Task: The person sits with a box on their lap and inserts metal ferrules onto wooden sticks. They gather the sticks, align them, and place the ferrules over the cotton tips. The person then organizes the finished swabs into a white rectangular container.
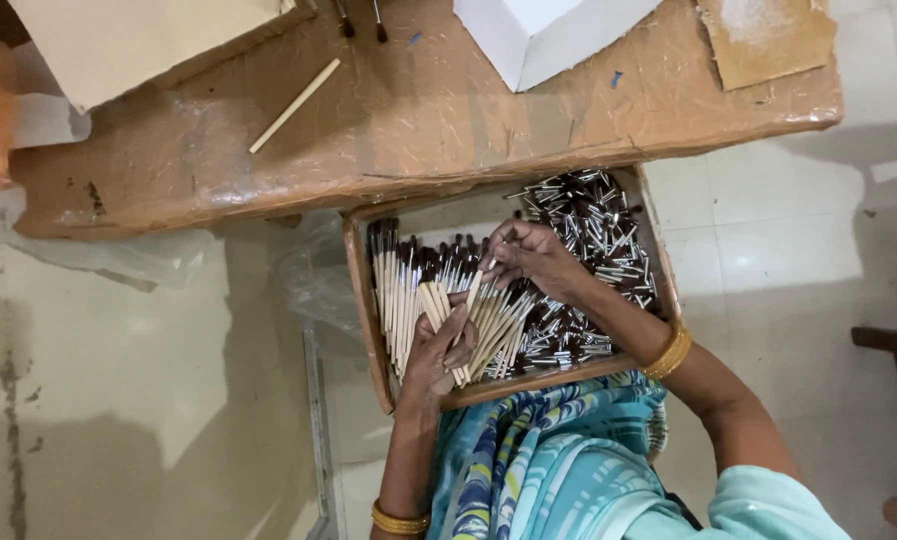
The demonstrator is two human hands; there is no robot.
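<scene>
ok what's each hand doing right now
left hand: closed on a bunch of pale wooden brush handles
right hand: pinching one pale wooden stick

Head view, steeply down, close

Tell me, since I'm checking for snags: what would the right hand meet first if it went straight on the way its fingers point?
Probably the row of finished brushes in the cardboard box; the right hand points toward them, though depth is unclear.
</scene>
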